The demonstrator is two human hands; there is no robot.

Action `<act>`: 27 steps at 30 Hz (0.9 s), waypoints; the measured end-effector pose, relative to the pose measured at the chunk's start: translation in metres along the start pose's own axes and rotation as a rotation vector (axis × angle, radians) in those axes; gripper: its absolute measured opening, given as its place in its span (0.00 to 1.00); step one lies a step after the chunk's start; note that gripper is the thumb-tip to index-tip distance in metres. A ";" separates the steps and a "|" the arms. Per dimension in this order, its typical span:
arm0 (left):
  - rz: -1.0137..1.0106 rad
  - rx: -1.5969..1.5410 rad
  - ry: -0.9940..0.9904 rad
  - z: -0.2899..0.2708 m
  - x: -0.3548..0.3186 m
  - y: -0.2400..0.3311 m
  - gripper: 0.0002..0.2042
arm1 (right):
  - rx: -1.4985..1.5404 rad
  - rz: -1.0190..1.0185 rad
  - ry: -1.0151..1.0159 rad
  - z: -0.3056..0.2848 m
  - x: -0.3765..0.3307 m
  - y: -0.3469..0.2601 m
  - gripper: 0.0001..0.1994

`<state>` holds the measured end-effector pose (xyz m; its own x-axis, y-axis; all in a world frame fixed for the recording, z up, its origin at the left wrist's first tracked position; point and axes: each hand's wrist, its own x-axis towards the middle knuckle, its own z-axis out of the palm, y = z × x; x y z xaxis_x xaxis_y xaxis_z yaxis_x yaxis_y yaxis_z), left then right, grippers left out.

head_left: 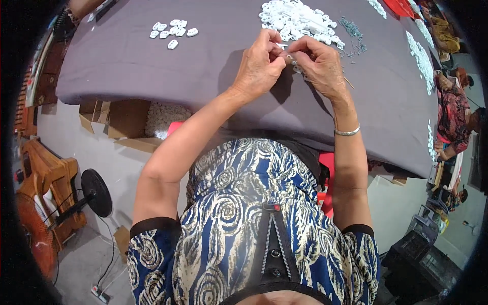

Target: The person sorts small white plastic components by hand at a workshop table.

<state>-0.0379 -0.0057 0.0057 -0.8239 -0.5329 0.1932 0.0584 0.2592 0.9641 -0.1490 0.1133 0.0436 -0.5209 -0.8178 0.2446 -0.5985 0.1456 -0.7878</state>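
Note:
My left hand [260, 66] is closed, thumb and forefinger pinching a small white plastic piece [282, 46] that the fingers largely cover. Right against it, my right hand [321, 67] is also closed in a pinch; what its fingertips hold is too small to make out. Another bit of white plastic [297, 68] shows under the right fingers. Just beyond both hands lies a heap of small white plastic pieces [297, 19]. To its right is a scatter of thin grey metal pins or screws [353, 31]. A thin wooden stick [349, 82] pokes out beside my right wrist.
A grey cloth covers the table [137, 71]. Several white oval pieces [175, 30] lie apart at the left. More white pieces [421, 58] line the right side, near another person [455, 117]. Below stand an open cardboard box [129, 119] and a fan [96, 193].

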 end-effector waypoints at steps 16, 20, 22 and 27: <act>0.011 -0.010 -0.074 -0.004 0.000 0.002 0.15 | 0.059 0.053 -0.141 -0.009 0.000 0.009 0.06; 0.010 0.044 -0.067 -0.005 -0.001 0.006 0.15 | 0.015 -0.020 -0.112 -0.008 0.001 0.010 0.06; 0.015 0.036 -0.054 -0.004 0.000 0.003 0.15 | 0.012 0.013 -0.138 -0.009 0.001 0.007 0.05; 0.005 0.070 -0.020 -0.001 0.000 0.003 0.15 | -0.120 -0.044 -0.100 -0.009 0.001 0.001 0.05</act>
<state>-0.0366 -0.0055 0.0091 -0.8348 -0.5154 0.1937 0.0235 0.3181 0.9478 -0.1553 0.1177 0.0483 -0.4334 -0.8752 0.2150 -0.6906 0.1692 -0.7032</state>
